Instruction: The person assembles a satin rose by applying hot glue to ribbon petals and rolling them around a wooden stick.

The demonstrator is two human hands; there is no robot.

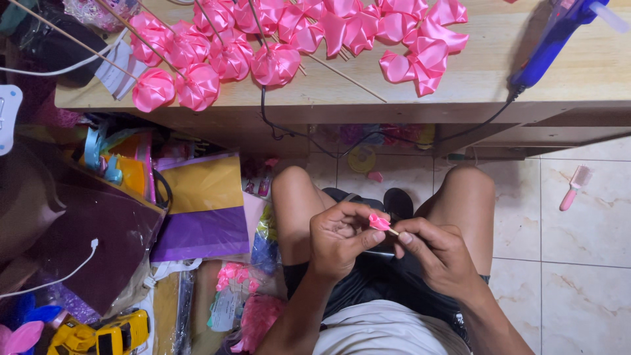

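Observation:
Over my lap, my left hand (340, 238) pinches a small pink ribbon petal (379, 221) wrapped on the tip of a thin wooden stick (392, 231). My right hand (435, 253) grips the stick just below the petal, fingertips touching the left hand's. Finished pink ribbon roses on sticks (197, 66) lie across the wooden table (460, 85) ahead, beside a pile of loose folded pink petals (401, 39).
A blue glue gun (555, 39) rests at the table's right, its black cord (368, 135) hanging under the edge. Purple and yellow paper sheets (204, 210), bags and a yellow toy car (98, 335) crowd the floor on the left. A pink brush (575, 187) lies on tiles at right.

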